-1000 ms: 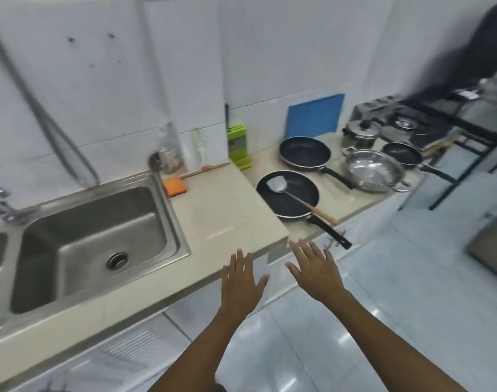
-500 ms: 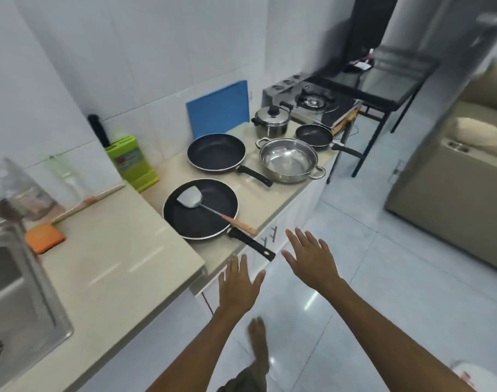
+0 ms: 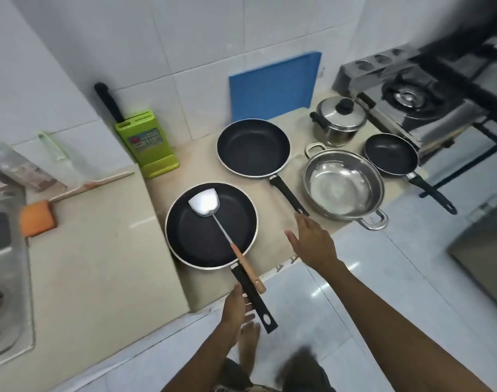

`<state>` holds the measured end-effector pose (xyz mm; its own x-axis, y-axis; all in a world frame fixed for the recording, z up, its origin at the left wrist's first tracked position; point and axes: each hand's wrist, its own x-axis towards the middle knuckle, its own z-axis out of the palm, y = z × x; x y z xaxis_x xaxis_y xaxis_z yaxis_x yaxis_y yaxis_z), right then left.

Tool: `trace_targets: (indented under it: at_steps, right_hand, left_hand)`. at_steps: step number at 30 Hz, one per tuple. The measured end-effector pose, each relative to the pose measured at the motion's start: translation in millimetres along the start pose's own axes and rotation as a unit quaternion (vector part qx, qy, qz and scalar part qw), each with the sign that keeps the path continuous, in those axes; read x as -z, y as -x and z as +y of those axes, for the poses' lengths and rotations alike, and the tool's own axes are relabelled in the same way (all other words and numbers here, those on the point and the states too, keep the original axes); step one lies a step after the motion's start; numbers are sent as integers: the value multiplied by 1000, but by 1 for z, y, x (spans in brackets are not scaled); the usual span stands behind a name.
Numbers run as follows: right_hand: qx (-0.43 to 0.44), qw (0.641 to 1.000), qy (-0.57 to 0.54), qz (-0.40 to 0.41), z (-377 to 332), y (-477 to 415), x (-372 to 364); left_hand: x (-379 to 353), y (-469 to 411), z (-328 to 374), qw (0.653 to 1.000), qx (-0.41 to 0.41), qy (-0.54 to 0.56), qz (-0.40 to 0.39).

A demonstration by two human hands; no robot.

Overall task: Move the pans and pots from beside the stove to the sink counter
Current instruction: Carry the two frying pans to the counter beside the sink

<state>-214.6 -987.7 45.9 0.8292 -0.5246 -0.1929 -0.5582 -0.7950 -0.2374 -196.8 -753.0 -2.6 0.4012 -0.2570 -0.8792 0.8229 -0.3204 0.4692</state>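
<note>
On the lower counter beside the stove (image 3: 411, 100) lie a large black frying pan (image 3: 196, 239) with a steel spatula (image 3: 210, 210) resting in it, a second black pan (image 3: 253, 147), a steel two-handled pot (image 3: 342, 186), a small black pan (image 3: 390, 154) and a lidded steel pot (image 3: 338, 120). My left hand (image 3: 236, 304) is open just under the large pan's long black handle, fingers beside it, not closed around it. My right hand (image 3: 312, 241) is open, hovering by the end of the second pan's handle. The sink counter (image 3: 100, 250) lies to the left.
A green knife block (image 3: 147, 142) and a blue cutting board (image 3: 272, 83) stand against the tiled wall. An orange sponge (image 3: 36, 219) with a wooden brush sits next to the sink (image 3: 4, 264). Light tiled floor lies below; my bare foot (image 3: 247, 340) stands near the cabinet.
The view has swung right and closer to the pans. Both hands have moved forward, the left up to the large pan's handle, the right to the second pan's handle.
</note>
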Motion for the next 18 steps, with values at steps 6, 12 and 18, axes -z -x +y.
trace_targets:
  at_steps: [6, 12, 18]
  right_hand:
    - [-2, 998, -38, -59, 32, -83, -15]
    - [-18, 970, -202, -132, 44, -141, -29]
    - [-126, 885, -392, -218, 45, -182, -36]
  left_hand:
    - [-25, -13, 2, 992, 38, 106, 60]
    - [-64, -20, -5, 964, 55, 220, 138]
    - [-82, -26, -5, 958, 35, 131, 254]
